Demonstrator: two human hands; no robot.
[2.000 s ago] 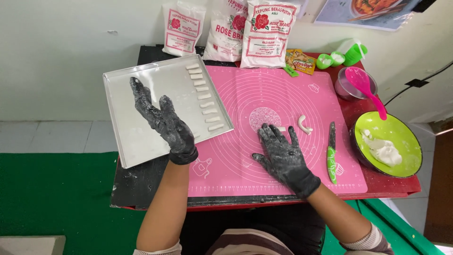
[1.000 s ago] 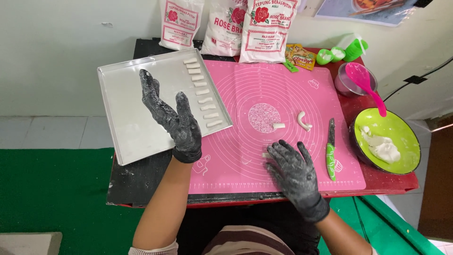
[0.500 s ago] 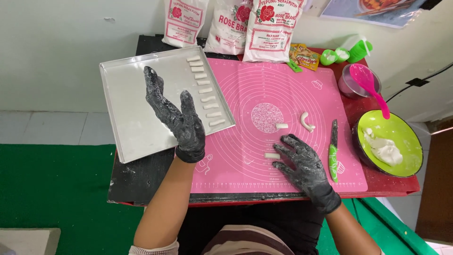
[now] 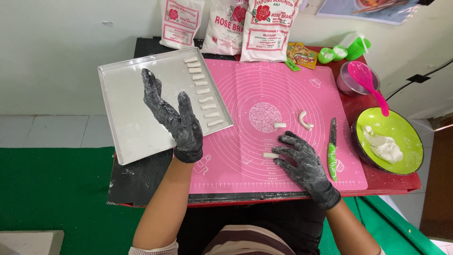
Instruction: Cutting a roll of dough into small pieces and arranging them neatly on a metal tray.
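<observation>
— What's under you, starting close in?

— A green floor at my feet, then a dark table with red edging. On it lies a pink mat (image 4: 264,94), my landmark. Behind it all is a white wall.

— Your hands?

— Both in black gloves dusted white. My right hand (image 4: 304,165) rests flat on the mat's near edge, fingers spread, fingertips touching a short dough stick (image 4: 270,155); nothing is gripped. My left hand (image 4: 174,120) hangs open above the tray (image 4: 127,123), left of the mat, fingers straight, holding nothing.

— How many dough pieces?

— On the mat, three: the stick at my fingertips, a second stub (image 4: 280,125) past it near the mat's middle, and a curved piece (image 4: 305,120) right of that. All pale white, smooth, finger-shaped. On the tray, eight sticks in a row (image 4: 202,92) along the edge nearest the mat.

— And the rest?

— One green-handled knife (image 4: 332,148) on the mat's right side. Right of the mat, a green bowl (image 4: 410,160) with a dough lump (image 4: 384,148); farther, a pot with a pink spoon (image 4: 370,82). Behind the mat, three white bags (image 4: 226,23), a yellow packet and three green cups (image 4: 344,49).
</observation>
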